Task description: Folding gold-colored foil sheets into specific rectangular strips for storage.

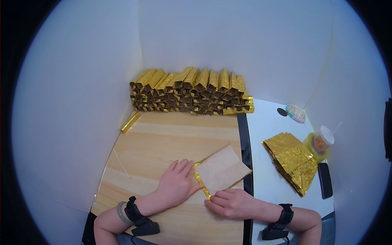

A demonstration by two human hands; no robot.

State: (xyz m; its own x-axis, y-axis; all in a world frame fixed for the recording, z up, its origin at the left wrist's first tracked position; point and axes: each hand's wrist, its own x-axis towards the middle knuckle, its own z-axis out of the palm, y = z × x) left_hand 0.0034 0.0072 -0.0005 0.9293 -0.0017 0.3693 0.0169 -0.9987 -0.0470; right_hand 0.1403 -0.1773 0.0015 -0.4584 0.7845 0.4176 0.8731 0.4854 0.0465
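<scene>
A sheet of gold foil paper (222, 168) lies on the wooden board with its pale back up. Its left edge is turned over, so a narrow gold strip shows there. My left hand (176, 183) rests at this folded edge. Its fingers touch the upper end and the thumb is stretched out lower down, apart from them. At the strip's lower end, my right hand (230, 203) has its fingers closed on the near corner of the paper. The undersides of the fingers are partly hidden.
Many gold paper tubes (200, 87) are stacked along the back. A single gold tube (130, 122) lies at left. On the white surface at right are a stack of gold paper (290, 157), a lidded cup (323, 139), a dark phone (325, 180) and a woven oval item (295, 114).
</scene>
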